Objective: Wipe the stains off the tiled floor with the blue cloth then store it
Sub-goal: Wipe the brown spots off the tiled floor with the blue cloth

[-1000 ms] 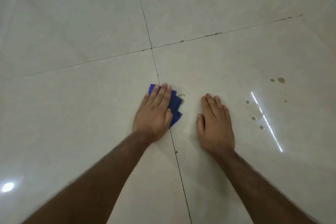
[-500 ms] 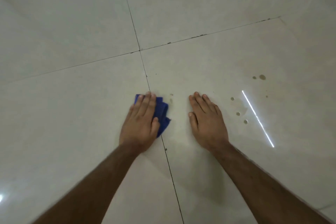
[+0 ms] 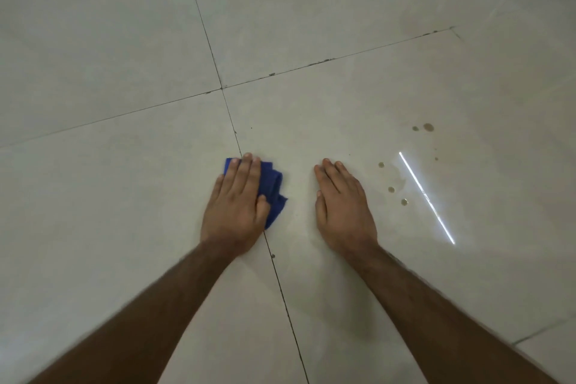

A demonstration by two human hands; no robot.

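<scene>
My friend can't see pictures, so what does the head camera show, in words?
The left hand presses a crumpled blue cloth onto a pale tiled floor, over a grout line. The right hand rests flat beside it, and small brown stains dot the tile to its right.

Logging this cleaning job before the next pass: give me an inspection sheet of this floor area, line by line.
Surface: glossy pale tiled floor; dark grout lines with grime specks.
Job's things: blue cloth bunched on the floor over a grout line; brown stains dotted on the tile right of the right hand, not yet wiped.
Clutter: nothing seen.
Grippers: left hand presses flat on the cloth, fingers straight; right hand rests flat on bare tile, apart from the cloth.
Cables: nothing seen.
Surroundings: bright light streak reflected beside the stains.
</scene>
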